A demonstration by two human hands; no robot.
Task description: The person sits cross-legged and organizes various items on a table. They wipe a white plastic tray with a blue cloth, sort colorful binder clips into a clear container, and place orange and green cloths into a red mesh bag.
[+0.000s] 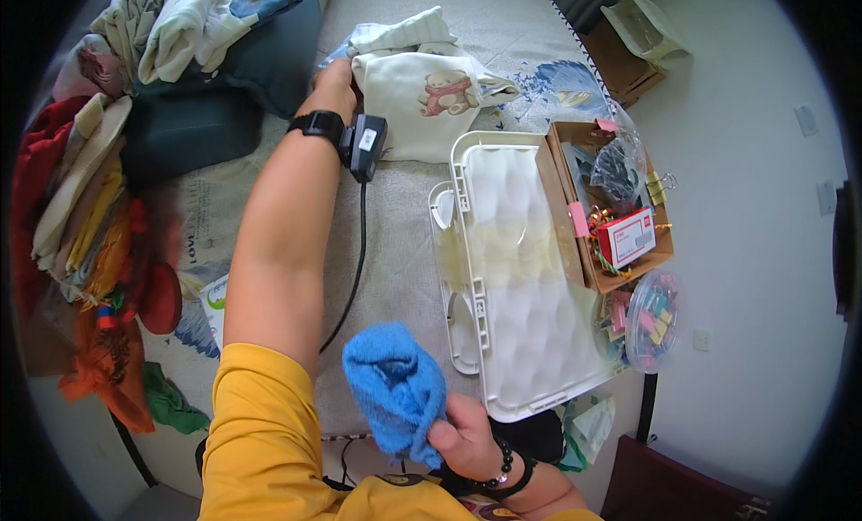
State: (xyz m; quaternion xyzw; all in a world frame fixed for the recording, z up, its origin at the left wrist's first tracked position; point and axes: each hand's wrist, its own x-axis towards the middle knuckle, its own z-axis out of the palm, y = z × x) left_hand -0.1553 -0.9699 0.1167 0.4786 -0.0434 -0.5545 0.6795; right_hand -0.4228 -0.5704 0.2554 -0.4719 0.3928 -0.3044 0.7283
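My right hand [465,432] grips the lower right side of a folded blue terry cloth [396,393], held close to my body at the table's front edge. My left hand [335,85] reaches far out to the left side of a cream-coloured garment [417,117] with a printed teddy bear. Its fingers are hidden, so whether they hold any fabric cannot be seen. Behind the bear print lies a bunched striped white cloth [402,36]. A black wrist strap with a small device [367,147] sits on my left wrist, its cable trailing back towards me.
To the right lie a white plastic tray-like lid [481,312], a cardboard box [562,215] of small items and a round clear tub of binder clips [650,322]. Clothes [195,33] cover a dark cushioned seat [192,134] at left. Colourful fabrics [81,198] are piled beside it.
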